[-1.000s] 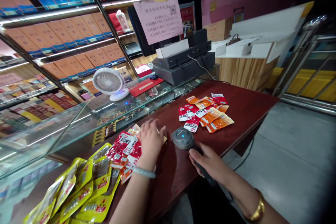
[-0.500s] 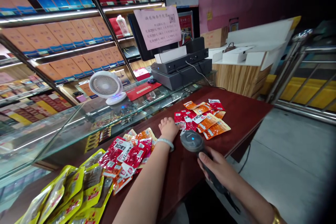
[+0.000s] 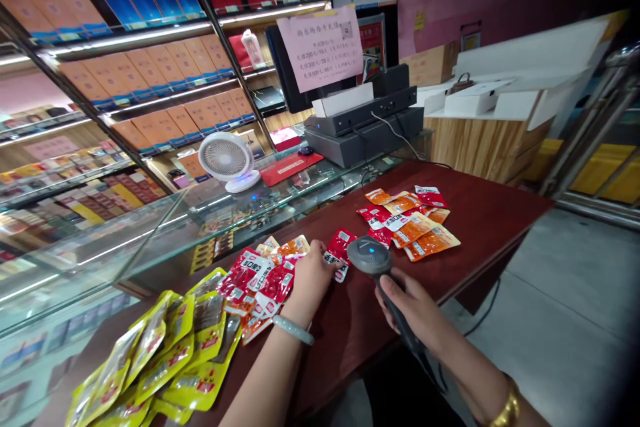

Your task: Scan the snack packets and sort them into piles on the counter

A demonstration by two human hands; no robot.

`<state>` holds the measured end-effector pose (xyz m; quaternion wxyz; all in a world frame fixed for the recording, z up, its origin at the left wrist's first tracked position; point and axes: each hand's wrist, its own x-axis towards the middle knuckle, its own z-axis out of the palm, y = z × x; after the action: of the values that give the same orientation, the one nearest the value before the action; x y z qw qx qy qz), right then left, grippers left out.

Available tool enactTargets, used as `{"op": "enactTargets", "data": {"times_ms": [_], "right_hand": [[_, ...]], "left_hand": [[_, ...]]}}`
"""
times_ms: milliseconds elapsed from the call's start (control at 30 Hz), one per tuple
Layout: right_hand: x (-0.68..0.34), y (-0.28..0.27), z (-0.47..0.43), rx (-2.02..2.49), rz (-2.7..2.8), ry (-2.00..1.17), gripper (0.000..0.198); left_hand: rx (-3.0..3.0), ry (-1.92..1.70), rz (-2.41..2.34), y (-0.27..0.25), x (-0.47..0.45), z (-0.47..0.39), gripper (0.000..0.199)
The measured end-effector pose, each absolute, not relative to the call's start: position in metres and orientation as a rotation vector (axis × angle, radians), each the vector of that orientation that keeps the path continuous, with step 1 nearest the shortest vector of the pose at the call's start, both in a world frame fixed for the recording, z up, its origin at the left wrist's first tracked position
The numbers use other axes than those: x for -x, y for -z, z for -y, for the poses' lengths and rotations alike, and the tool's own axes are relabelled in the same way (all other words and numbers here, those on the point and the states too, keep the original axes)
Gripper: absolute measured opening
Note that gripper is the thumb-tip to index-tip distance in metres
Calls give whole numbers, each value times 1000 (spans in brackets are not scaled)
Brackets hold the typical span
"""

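Observation:
My left hand (image 3: 311,280), with a pale bangle at its wrist, pinches the edge of a red snack packet (image 3: 342,244) low over the table. At its left lies a pile of red and orange snack packets (image 3: 260,280), partly behind the hand. My right hand (image 3: 413,303) grips a grey barcode scanner (image 3: 371,255) by its handle; a blue light shows on its head. The scanner head is close to the right of the held packet. A second group of red and orange packets (image 3: 407,220) lies beyond the scanner.
Yellow pouches (image 3: 165,367) are heaped at the near left of the dark red table (image 3: 490,203). Behind runs a glass counter (image 3: 210,213) with a white fan (image 3: 227,160), a monitor bearing a pink sign (image 3: 320,47) and a dark cash drawer (image 3: 370,137). A metal railing (image 3: 580,127) stands right.
My left hand has drawn back from the far packets toward the left pile, bringing a red snack packet with it. The scanner stays in my right hand. The view has shifted slightly.

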<state>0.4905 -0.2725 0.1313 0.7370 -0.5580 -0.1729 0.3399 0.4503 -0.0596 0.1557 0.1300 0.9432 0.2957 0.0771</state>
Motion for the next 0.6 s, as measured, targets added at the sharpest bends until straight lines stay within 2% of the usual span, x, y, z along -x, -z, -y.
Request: {"op": "enactTargets", "data": {"times_ms": [167,333,467,600], "right_hand": [[-483,-135,258,1218,409,-779,49],[-476,-134,249,1258,458,-825,49],[-473,-132,247,1272,519,-825,48],[-474,-132,252,1285,545,-805,47]], "left_hand": [[-2704,-264,-905,-160,-423,63,37],[-2635,-296,-1023,-165,-398,53,45],[-2612,-414,-1287,-182,-366,26,55],[-2712,-363,-1545,-192,-342,-4,54]]}}
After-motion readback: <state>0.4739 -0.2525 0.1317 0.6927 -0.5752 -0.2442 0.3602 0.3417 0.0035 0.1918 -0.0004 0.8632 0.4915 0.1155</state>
